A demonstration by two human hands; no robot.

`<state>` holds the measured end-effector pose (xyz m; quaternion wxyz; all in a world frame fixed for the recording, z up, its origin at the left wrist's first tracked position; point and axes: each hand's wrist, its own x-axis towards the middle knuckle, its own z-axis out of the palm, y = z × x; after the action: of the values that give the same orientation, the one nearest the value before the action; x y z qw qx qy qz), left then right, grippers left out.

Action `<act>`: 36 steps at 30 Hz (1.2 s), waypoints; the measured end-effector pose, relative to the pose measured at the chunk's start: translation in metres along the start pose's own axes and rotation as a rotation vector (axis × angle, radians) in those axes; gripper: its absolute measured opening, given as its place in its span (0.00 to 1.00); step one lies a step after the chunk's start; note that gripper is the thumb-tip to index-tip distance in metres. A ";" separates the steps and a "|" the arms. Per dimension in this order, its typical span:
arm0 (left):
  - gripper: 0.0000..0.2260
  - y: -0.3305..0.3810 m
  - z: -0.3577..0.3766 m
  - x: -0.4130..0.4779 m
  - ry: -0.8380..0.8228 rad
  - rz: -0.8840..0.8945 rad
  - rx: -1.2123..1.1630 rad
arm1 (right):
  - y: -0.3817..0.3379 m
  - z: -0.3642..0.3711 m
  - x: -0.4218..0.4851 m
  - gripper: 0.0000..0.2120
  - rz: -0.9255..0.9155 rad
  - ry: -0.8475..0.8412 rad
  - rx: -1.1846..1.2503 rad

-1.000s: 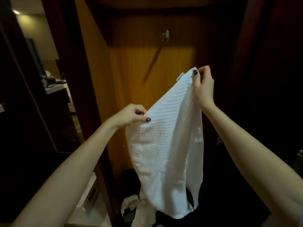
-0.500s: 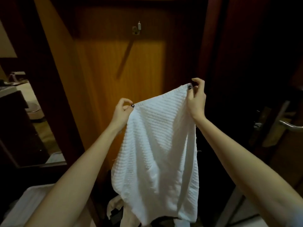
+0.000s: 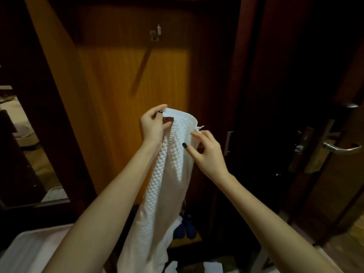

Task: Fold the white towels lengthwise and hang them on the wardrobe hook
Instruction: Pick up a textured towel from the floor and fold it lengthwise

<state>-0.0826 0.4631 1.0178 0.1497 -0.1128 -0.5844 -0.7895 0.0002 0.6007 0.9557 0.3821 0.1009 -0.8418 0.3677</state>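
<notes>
Head view. Pinches the top corner of the white towel (image 3: 167, 174) with the left hand (image 3: 152, 125), thumb and fingers curled on the cloth, and seems to carry the weight from there. Hangs as a narrow doubled strip between the forearms, in front of the wooden wardrobe panel (image 3: 134, 85) and well below the hook (image 3: 155, 34); lower end lost among other white cloth at the bottom of the view. Touches the towel's edge just under the top with the right hand (image 3: 208, 154), fingers loose and spread, thumb on the face of the cloth (pinching or merely steadying, impossible to tell). Looks soft, limp and light, with a quilted weave that ought to give fair friction. Will probably sag and fall open wherever left unsupported. Best taken at the top, both layers nipped together near the corners, then draped by the middle over the hook.
</notes>
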 end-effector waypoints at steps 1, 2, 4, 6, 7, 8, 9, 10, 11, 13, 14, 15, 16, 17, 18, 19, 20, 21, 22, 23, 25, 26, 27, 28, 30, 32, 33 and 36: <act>0.12 0.002 0.004 -0.003 -0.015 0.024 -0.006 | -0.001 0.008 0.000 0.21 0.037 0.002 -0.030; 0.12 0.005 0.007 -0.007 -0.035 0.050 -0.002 | -0.002 0.016 0.001 0.22 0.073 0.014 -0.049; 0.12 0.009 0.012 -0.011 -0.073 0.092 0.004 | -0.006 0.031 0.007 0.22 0.141 0.048 -0.068; 0.12 0.014 0.011 -0.011 -0.096 0.114 0.006 | -0.007 0.041 0.013 0.17 0.194 0.132 -0.034; 0.12 0.017 0.009 -0.010 -0.106 0.120 0.010 | -0.008 0.042 0.015 0.12 0.205 0.198 0.011; 0.12 0.019 0.005 -0.007 -0.123 0.121 0.018 | -0.008 0.042 0.018 0.08 0.194 0.257 0.060; 0.12 0.020 0.000 -0.005 -0.149 0.119 0.037 | -0.009 0.039 0.020 0.08 0.167 0.297 0.096; 0.11 0.021 -0.006 -0.002 -0.179 0.118 0.070 | -0.008 0.036 0.022 0.11 0.140 0.314 0.121; 0.10 0.020 -0.013 0.000 -0.210 0.132 0.131 | -0.008 0.031 0.024 0.12 0.127 0.314 0.143; 0.09 0.018 -0.026 0.003 -0.265 0.237 0.346 | -0.008 0.022 0.029 0.12 0.116 0.302 0.189; 0.09 0.017 -0.032 0.004 -0.289 0.320 0.463 | -0.008 0.019 0.032 0.12 0.109 0.291 0.204; 0.08 0.016 -0.036 0.004 -0.307 0.395 0.552 | -0.009 0.016 0.034 0.11 0.105 0.270 0.209; 0.07 0.015 -0.039 0.004 -0.321 0.442 0.608 | -0.010 0.012 0.036 0.10 0.102 0.242 0.208; 0.04 0.015 -0.042 0.004 -0.337 0.450 0.622 | -0.010 0.008 0.038 0.09 0.102 0.212 0.205; 0.02 0.015 -0.043 0.004 -0.358 0.436 0.608 | -0.010 0.004 0.038 0.09 0.101 0.185 0.202; 0.03 0.015 -0.044 0.005 -0.367 0.432 0.597 | -0.009 0.000 0.038 0.09 0.104 0.162 0.197; 0.04 0.014 -0.043 0.007 -0.372 0.432 0.598 | -0.007 -0.004 0.038 0.10 0.111 0.143 0.194; 0.05 0.013 -0.043 0.009 -0.399 0.406 0.598 | -0.006 -0.007 0.036 0.11 0.125 0.126 0.195; 0.06 0.010 -0.042 0.011 -0.457 0.347 0.590 | -0.004 -0.010 0.034 0.12 0.140 0.107 0.198; 0.06 0.007 -0.041 0.010 -0.538 0.271 0.583 | -0.003 -0.014 0.032 0.13 0.152 0.084 0.192; 0.07 -0.003 -0.040 0.005 -0.666 0.134 0.527 | 0.000 -0.021 0.026 0.13 0.167 0.030 0.145; 0.08 -0.009 -0.038 0.003 -0.680 0.100 0.489 | 0.003 -0.026 0.023 0.11 0.179 0.005 0.113; 0.09 -0.013 -0.036 0.001 -0.668 0.090 0.461 | 0.006 -0.031 0.020 0.10 0.195 -0.018 0.085; 0.09 -0.016 -0.033 -0.001 -0.656 0.097 0.440 | 0.010 -0.037 0.017 0.08 0.214 -0.039 0.062; 0.09 -0.017 -0.023 -0.005 -0.640 0.132 0.396 | 0.018 -0.049 0.012 0.07 0.256 -0.072 0.028; 0.08 -0.013 -0.013 -0.006 -0.593 0.164 0.327 | 0.023 -0.061 0.006 0.07 0.294 -0.085 0.022; 0.08 -0.010 -0.009 -0.006 -0.565 0.183 0.298 | 0.025 -0.066 0.003 0.07 0.303 -0.086 0.029; 0.07 0.000 -0.005 -0.004 -0.558 0.230 0.263 | 0.027 -0.074 -0.007 0.04 0.289 -0.092 0.033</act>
<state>-0.0794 0.4589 1.0147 0.0852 -0.3695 -0.6831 -0.6241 0.0349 0.6705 0.9686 0.2847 0.0018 -0.8580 0.4276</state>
